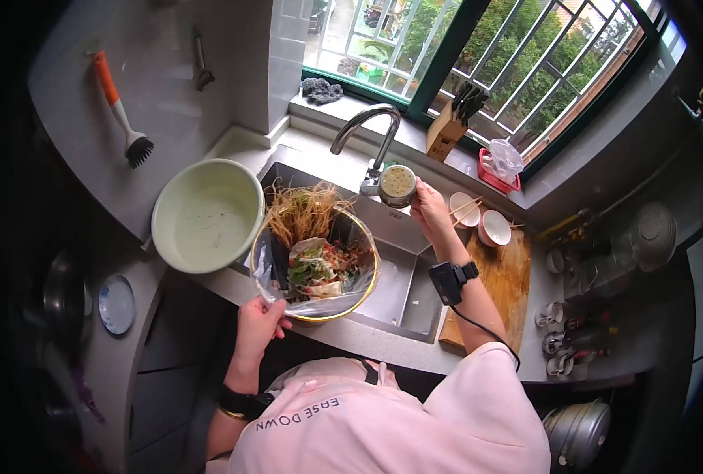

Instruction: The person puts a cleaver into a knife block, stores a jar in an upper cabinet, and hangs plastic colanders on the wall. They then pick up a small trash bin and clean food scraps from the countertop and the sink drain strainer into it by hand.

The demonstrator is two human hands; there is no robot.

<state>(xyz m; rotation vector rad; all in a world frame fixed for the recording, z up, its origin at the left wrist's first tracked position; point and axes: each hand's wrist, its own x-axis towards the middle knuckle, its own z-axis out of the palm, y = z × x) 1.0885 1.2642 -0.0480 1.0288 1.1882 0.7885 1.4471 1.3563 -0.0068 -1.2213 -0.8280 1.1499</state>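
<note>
My right hand (430, 212) is closed on the side of a small round sink strainer (399, 182), whose pale face is dotted with small holes. It is held over the sink (403, 276), just beside the base of the faucet (379, 130). My left hand (261, 322) pinches the near rim of a trash bin (376, 265) and its clear plastic liner (320, 306). Stringy brown roots (300, 212) and mixed food scraps (324, 268) fill the bin, which stands at the sink's front left edge.
A pale green basin (209, 167) holding some water sits left of the bin. Right of the sink lies a wooden cutting board (497, 296), with two bowls (493, 227) and chopsticks behind it. A knife block (446, 130) and red basket (497, 172) stand on the sill.
</note>
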